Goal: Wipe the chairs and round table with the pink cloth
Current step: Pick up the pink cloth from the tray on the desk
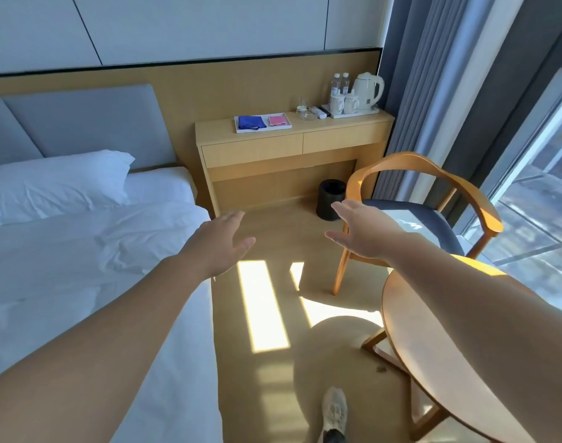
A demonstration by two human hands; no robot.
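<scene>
Both hands, left hand (217,241) and right hand (358,231), reach forward empty with fingers spread, apart over bare wooden floor (273,314) between white bed (97,251) and round wooden table (433,330); the flat folded pink cloth (277,120) lies in a white tray (262,129) near the light wooden desk's (292,139) front edge; 1 curved wooden armchair (426,206) stands beside the table.

Round table (433,330) smooth wood; chair (433,167) wood.
</scene>
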